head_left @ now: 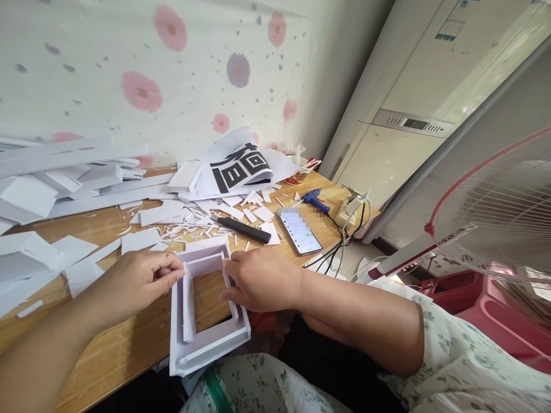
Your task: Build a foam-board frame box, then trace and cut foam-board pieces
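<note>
Nearest my view is the flower-printed cloth (262,381) over the lap, and just above it the white frame (188,307), a hollow double-walled rectangle. Its near end juts past the edge of the wooden counter (116,347); bare wood shows through most of its opening. From where I watch, its long axis runs away from the body, the near end a little broader in view.

The frame lies between my two hands, and neither is clearly nearer. From the left hand (140,281) it is just to the right: that grip has thumb and fingertip together at the far part of the left wall, but I cannot tell whether the wall is caught between them. From the right hand (267,278) it is to the left and below: that grip looks clamped on the right wall, fingers curled over the top edge, thumb on the inner side.

Just beyond the frame I see a dark cutter (243,228) lying among white scraps (172,215), with a phone (300,230) to its right. Farther on are a blue glue gun (316,199), a power strip (346,213) and a crumpled printed sheet (241,166). The flowered wall covering (193,103) stands behind them all.
</note>
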Motion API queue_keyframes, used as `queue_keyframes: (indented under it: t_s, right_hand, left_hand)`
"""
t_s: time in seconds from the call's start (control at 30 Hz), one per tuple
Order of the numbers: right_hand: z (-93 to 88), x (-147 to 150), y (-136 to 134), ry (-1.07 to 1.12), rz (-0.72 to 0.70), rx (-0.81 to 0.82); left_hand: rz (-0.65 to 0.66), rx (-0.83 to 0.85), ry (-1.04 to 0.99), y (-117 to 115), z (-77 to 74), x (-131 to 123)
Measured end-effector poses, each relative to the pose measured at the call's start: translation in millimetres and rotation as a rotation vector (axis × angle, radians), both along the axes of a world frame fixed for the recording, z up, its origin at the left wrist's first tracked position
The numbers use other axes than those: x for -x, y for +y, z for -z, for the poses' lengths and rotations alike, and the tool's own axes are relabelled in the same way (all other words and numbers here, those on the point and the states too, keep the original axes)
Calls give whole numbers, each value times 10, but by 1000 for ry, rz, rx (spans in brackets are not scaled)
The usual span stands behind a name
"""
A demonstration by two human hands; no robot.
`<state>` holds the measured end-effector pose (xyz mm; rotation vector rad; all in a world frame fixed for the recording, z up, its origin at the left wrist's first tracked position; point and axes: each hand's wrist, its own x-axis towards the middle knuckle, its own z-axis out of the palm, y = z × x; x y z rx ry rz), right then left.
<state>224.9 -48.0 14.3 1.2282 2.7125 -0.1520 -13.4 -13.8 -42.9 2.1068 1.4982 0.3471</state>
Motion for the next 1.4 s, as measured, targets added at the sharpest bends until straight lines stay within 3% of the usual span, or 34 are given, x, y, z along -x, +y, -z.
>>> queue_keyframes:
  t_s: [0.63,1.13,1.3,1.4]
  right_hand:
    - [26,-25,63,-2,28,7]
    - [-35,-60,214,161,8,173]
    - [20,-47,91,144,54,71]
    - [31,-146,-7,290,60,6]
  left_hand:
    - [20,16,9,-46,-93,-51]
    - [37,-3,-15,-35,-117,-61]
    - [57,-6,-16,-18,-105,-58]
    - [53,13,6,-1,-97,-51]
